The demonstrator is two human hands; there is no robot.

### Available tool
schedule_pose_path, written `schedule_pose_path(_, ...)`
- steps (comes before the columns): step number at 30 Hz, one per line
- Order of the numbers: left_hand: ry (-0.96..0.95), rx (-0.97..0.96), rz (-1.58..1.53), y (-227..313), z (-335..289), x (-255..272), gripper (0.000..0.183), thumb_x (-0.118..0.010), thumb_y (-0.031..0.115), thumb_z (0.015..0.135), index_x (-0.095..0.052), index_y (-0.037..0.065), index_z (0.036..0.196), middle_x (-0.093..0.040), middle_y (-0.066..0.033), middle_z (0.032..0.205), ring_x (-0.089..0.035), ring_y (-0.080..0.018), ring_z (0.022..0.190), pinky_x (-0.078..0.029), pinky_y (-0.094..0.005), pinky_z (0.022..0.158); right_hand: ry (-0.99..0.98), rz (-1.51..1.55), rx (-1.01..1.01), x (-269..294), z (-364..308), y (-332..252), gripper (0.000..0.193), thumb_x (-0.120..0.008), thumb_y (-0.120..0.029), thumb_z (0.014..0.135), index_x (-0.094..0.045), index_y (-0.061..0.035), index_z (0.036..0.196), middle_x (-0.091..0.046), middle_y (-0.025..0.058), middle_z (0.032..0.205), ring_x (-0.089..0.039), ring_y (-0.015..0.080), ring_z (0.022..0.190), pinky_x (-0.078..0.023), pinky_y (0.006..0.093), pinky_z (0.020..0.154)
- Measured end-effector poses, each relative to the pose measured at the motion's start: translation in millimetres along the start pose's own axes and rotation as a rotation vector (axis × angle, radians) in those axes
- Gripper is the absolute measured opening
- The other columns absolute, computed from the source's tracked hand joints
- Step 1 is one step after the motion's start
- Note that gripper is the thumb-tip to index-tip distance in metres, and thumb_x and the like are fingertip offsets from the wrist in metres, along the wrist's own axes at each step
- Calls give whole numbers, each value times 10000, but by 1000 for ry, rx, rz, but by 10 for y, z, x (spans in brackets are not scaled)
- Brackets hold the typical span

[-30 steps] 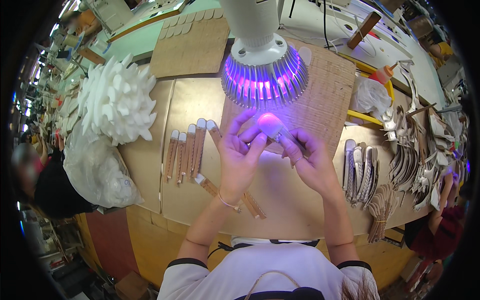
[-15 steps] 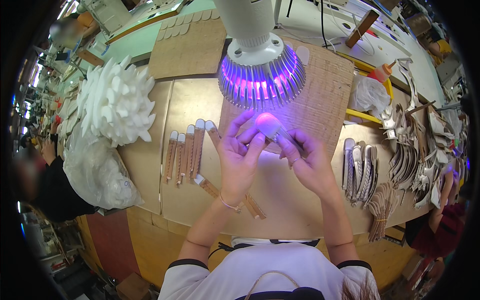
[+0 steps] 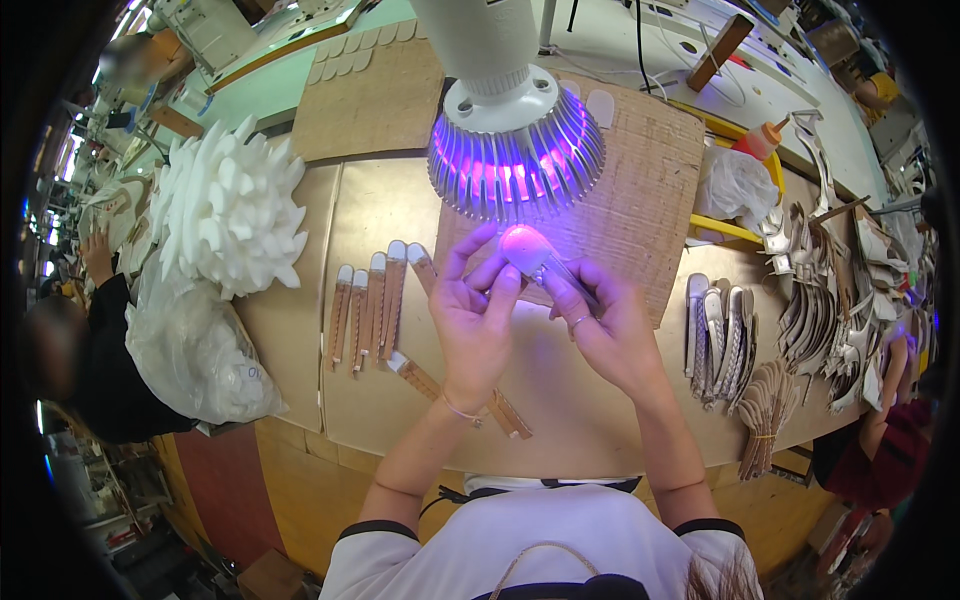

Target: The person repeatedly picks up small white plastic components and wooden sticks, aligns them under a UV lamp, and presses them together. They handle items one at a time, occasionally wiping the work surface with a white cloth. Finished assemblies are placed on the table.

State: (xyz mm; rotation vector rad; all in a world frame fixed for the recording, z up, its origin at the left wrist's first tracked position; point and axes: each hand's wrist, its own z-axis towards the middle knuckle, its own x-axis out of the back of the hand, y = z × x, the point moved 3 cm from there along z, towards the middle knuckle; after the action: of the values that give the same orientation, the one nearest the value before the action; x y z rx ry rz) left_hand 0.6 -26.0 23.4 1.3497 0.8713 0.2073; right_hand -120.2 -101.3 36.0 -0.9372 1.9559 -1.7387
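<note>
You have one strap (image 3: 530,255) in work, just below the lamp (image 3: 515,150); brown strips (image 3: 370,305) lie to the left and braided straps (image 3: 712,340) to the right, though which are finished can't be told. Its rounded end looks smooth, glowing pink under violet light. Your right hand (image 3: 612,330) pinches its narrow part; your left hand's (image 3: 475,325) thumb meets the rounded end's edge, its grip unclear.

Left hand (image 3: 474,325): fingers (image 3: 464,252) bent, perhaps pinching; right hand (image 3: 612,325) closed, gripping.
</note>
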Motion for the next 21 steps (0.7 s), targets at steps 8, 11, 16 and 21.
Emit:
schedule_pose_path(8,-14,62,-72,-10,17,22,414,-559,-4,919,-405,-58,1299,-634,-178,1147,-633,-177,1028,-534,-305,904,-6,-10,-21,-12,22,46,242,-572,-199,961,-624,13,1064,-570,-20,734,-451,33,615,-375,198,548)
schedule_pose_path(11,-12,89,-61,-15,18,31,414,-557,-3,920,-405,-56,1301,-630,-174,1154,-626,-178,1045,-532,-307,909,-7,-14,-13,-9,28,57,238,-572,-199,961,-627,11,1059,-569,-23,733,-447,30,611,-373,198,544)
schedule_pose_path(16,-15,95,-71,-13,3,27,402,-548,9,928,-406,-64,1297,-634,-174,1142,-636,-187,1026,-540,-316,901,-18,-2,-33,-9,20,58,242,-572,-196,961,-631,10,1072,-569,-23,734,-445,27,611,-370,197,540)
schedule_pose_path(21,-30,71,-74,-17,-27,30,368,-543,19,933,-448,-85,1273,-636,-174,1136,-642,-196,1015,-544,-322,896,-13,15,-38,-17,-2,44,248,-571,-191,960,-632,16,1083,-572,-14,731,-456,28,619,-372,197,542)
